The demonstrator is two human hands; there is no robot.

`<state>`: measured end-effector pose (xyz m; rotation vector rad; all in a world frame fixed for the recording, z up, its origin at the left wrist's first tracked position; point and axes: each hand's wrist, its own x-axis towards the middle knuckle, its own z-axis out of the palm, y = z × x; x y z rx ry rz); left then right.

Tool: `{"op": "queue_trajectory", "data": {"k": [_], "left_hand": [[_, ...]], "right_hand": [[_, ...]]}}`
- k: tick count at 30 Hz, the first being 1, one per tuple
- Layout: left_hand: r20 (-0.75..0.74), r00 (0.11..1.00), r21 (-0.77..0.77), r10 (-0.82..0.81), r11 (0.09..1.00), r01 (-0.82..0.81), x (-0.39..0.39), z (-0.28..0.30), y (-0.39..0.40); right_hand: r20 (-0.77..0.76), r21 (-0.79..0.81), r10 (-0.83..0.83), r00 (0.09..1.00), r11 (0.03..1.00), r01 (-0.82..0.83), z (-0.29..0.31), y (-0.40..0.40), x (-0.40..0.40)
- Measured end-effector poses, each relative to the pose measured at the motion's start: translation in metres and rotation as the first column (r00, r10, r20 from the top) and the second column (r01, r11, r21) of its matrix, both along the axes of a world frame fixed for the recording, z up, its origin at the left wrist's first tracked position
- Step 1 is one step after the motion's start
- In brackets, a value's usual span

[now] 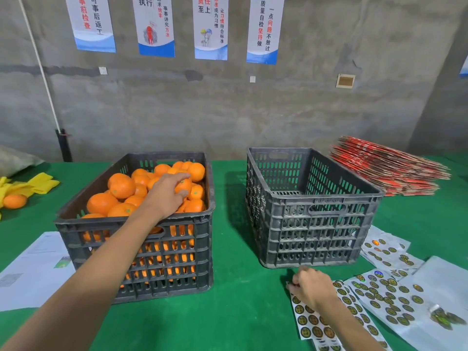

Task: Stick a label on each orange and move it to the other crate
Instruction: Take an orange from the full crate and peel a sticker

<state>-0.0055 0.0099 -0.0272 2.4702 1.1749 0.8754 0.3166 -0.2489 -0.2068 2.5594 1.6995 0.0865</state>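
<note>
Risk, orange: the left hand (170,191) is only draped over an orange (184,186) on top of the heap; if it lifts before the fingers close underneath, the fruit could slip and roll back among the others.
Risk, label: a sticker peeled in a hurry may curl onto itself or onto a finger, and then it would not lie flat on the peel.
Risk, sheets: the label sheets (314,317) lie loose and overlapping on the counter (235,312); a tug could drag a whole sheet along.
Left hand: reached forward into the full crate (131,249), palm down, fingers curled over the top of the orange near the crate's far right corner.
Right hand (312,287): low on the counter in front of the empty crate (311,224), fingertips bunched at the edge of the nearest sheet; it seems to pinch a label, but the fingers hide it, so I cannot tell for certain.
Oranges: piled in the left crate; one lone orange (14,200) sits far left beside yellow cloth (35,184).
Other crate: nothing visible inside.
</note>
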Motion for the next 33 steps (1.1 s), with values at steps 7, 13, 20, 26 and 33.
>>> {"op": "queue_trajectory", "data": {"k": [7,13,20,26,33], "left_hand": [[0.031,1.0,0.044,-0.008,0.999,0.007,-0.001,0.0,-0.003],[0.025,1.0,0.048,0.0,0.999,-0.001,-0.002,0.0,-0.004],[0.038,0.999,0.043,0.014,0.999,-0.016,-0.001,0.0,-0.007],[0.019,0.999,0.03,0.038,0.999,-0.039,-0.001,0.003,-0.011],[0.021,0.999,0.041,0.031,0.999,-0.032,-0.001,0.002,-0.01]], "right_hand": [[0.007,0.03,0.023,1.0,0.999,-0.023,0.001,0.004,0.001],[-0.102,0.065,0.044,0.994,0.997,-0.038,-0.003,0.001,0.001],[-0.199,-0.079,0.034,0.979,0.996,-0.05,0.009,0.009,0.003],[-0.087,-0.085,0.097,0.991,0.991,-0.105,0.011,0.012,0.001],[-0.182,0.176,0.142,0.973,0.978,-0.11,0.007,0.009,-0.007]]}}
